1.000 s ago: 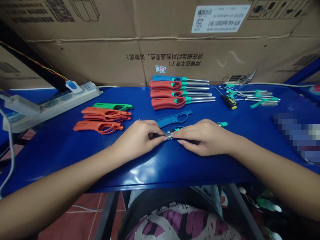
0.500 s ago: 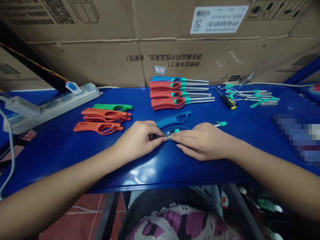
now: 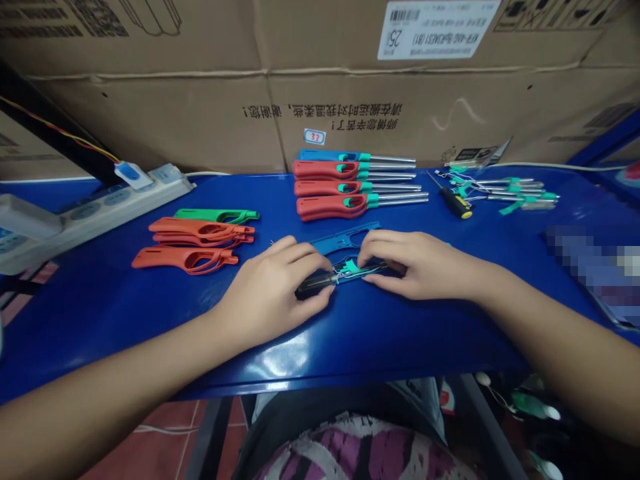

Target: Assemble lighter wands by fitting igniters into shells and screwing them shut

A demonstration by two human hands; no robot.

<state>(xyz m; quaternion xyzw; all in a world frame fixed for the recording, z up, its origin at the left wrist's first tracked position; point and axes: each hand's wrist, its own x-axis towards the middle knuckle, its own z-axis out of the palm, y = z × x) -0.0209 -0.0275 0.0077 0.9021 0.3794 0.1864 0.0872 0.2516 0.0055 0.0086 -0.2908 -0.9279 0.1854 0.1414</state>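
Observation:
In the head view my left hand (image 3: 283,283) has its thumb and fingers closed around a dark, see-through lighter fuel tank (image 3: 316,284). Thin wires and a teal trigger (image 3: 350,268) sit just right of the tank. My right hand (image 3: 417,265) curls over the other end of these lighter parts, thumb and fingertips closed on them. Its fingers hide most of what they grip. Behind the hands lies an empty blue lighter casing half (image 3: 343,240). Another blue piece shows partly under the parts, mostly covered.
Assembled red and blue lighters (image 3: 333,207) lie at the back. Orange and green casings (image 3: 183,258) are stacked on the left, near a white power strip (image 3: 117,210). A screwdriver (image 3: 456,202) and several metal-tube assemblies (image 3: 523,193) lie back right. A cardboard box (image 3: 200,120) stands behind.
My fingertips were pinched together at a small metal fitting; now they are apart. The left hand holds the dark tank, and the right hand has shifted over the trigger end. The view has shifted slightly.

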